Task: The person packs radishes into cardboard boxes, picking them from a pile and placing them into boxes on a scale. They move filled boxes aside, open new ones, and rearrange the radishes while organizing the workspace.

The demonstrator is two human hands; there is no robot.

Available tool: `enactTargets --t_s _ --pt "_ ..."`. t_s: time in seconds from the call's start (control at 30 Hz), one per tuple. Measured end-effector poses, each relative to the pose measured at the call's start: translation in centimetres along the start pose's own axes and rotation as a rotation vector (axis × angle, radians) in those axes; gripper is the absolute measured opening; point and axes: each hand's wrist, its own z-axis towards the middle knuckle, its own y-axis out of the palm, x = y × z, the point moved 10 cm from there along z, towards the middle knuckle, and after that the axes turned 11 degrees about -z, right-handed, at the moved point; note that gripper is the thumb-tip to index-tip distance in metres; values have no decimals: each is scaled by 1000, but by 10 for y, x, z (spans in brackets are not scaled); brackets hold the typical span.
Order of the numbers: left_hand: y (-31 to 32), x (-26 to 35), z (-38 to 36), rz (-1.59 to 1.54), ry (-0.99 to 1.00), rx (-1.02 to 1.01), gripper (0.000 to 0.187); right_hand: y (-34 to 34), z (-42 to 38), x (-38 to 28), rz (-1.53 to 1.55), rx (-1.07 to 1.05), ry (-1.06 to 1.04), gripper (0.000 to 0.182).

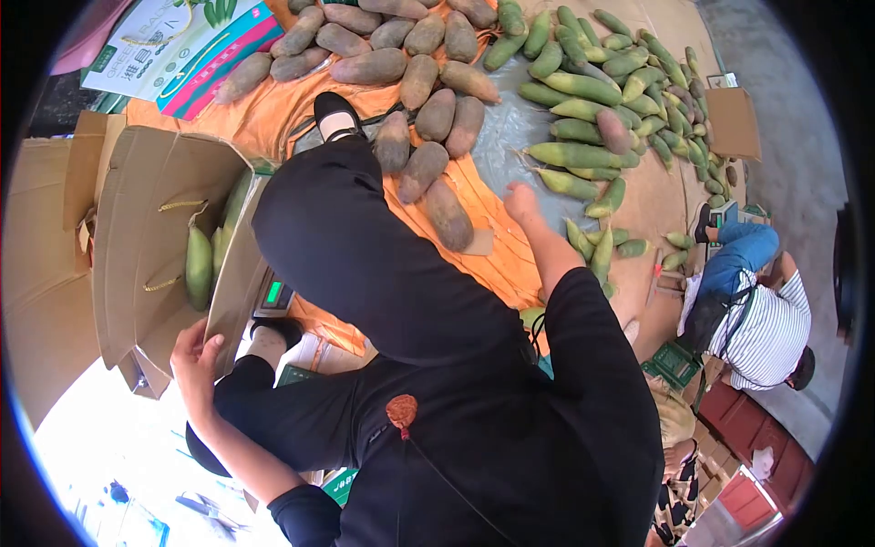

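My left hand [196,366] is closed on the near edge of an open cardboard box [146,246], thumb on one side of the board. Inside that box lie green radishes [198,266], next to yellow cord handles. A scale [273,294] with a lit green display is partly covered by the box. My right hand [523,202] is held over the ground sheets, between dull reddish-brown radishes [447,214] and a heap of green radishes [583,155]. Its fingers are mostly hidden from the camera, and no object shows in it.
An orange sheet [515,264] and a grey plastic sheet [506,137] cover the ground. A printed carton [173,55] lies at upper left. On the right, a person in a striped shirt [766,333] bends near another scale [725,214]. A green crate [673,365] stands nearby.
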Motion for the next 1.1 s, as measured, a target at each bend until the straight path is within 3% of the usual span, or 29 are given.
enactTargets --t_s 0.2,0.53,0.67,0.77,0.83,0.9,0.97,1.1 --pt "3 -10 7 -106 19 -26 33 -15 30 12 -226 -189 99 38" --pt "6 -2 15 -104 83 -36 53 19 57 26 -391 -271 -14 36" --pt "3 -10 16 -113 68 -27 44 -1 42 18 -336 -230 16 29" --pt "-1 -2 13 -73 63 -15 42 40 69 52 -381 48 -208 18" --pt "-5 2 9 -37 71 -14 41 16 56 73 -163 113 25 13" --pt "-7 4 7 -37 62 -15 39 -12 30 63 -177 67 36 11" --pt "-10 6 3 -46 59 -3 39 -22 22 73 -89 164 85 8" --pt "-16 0 -5 -5 42 5 38 -37 11 68 -6 242 -15 8"
